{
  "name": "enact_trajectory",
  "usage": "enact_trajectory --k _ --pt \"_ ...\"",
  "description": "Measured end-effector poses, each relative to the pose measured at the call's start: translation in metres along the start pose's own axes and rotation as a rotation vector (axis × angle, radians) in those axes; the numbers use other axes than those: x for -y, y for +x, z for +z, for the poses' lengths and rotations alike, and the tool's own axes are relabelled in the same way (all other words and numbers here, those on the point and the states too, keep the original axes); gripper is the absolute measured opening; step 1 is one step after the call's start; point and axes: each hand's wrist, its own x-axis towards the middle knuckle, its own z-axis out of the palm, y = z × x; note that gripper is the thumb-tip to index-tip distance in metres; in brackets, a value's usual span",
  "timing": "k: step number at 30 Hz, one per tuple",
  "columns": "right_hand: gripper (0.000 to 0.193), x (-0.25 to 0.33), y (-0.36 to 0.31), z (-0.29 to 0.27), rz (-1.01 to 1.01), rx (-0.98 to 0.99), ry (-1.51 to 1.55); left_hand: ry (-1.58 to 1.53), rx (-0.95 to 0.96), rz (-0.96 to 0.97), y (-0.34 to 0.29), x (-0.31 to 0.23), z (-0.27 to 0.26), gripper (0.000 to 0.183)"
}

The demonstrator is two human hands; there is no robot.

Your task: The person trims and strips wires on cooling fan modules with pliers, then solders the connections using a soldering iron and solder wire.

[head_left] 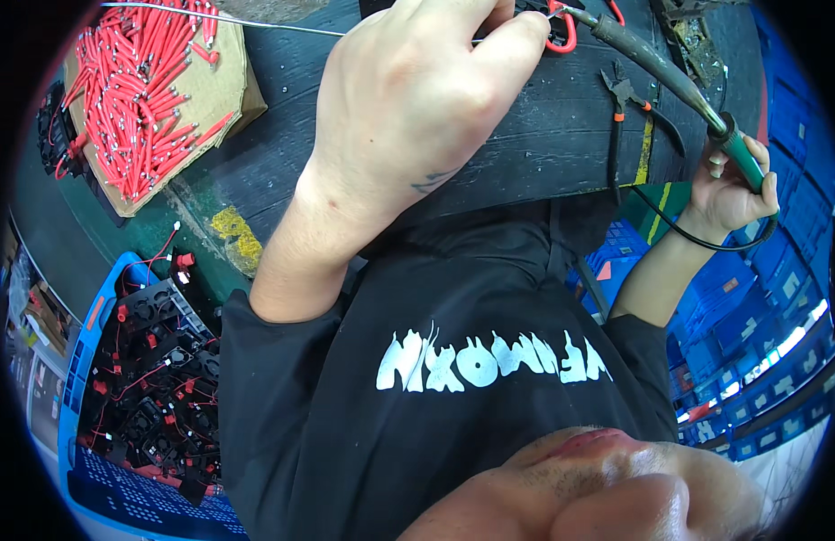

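Note:
My right hand [728, 189] grips the green handle of a soldering iron [656, 63], whose shaft slants up and left. The iron's tip meets the area by my left fingertips at the upper edge. My left hand [417, 99] is closed, palm down, over the bench, its fingers partly cut off by the picture's edge. A thin silver solder wire [282, 28] runs from the far left into this hand and passes beneath it. Just below the tip lies a red loop [564, 38], perhaps a wire or a tool handle. What sits between my left fingertips is hidden.
Cutting pliers [621, 104] with orange and black handles lie on the dark bench [525, 153]. On the left, a cardboard tray [221, 95] holds many red sleeved pieces. Below it stands a blue crate [79, 388] of black fans. Blue bins [751, 298] are stacked at right; the iron's black cord [697, 239] hangs nearby.

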Motion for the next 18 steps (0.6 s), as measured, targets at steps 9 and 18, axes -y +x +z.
enact_trajectory --k 9,18 --pt "0.062 0.002 0.008 -0.003 0.006 0.067 -0.017 0.053 0.031 0.003 0.002 -0.003 -0.004 0.010" --pt "0.061 0.002 0.012 -0.010 0.039 0.051 -0.001 0.021 0.050 -0.030 0.002 -0.003 -0.002 0.009"
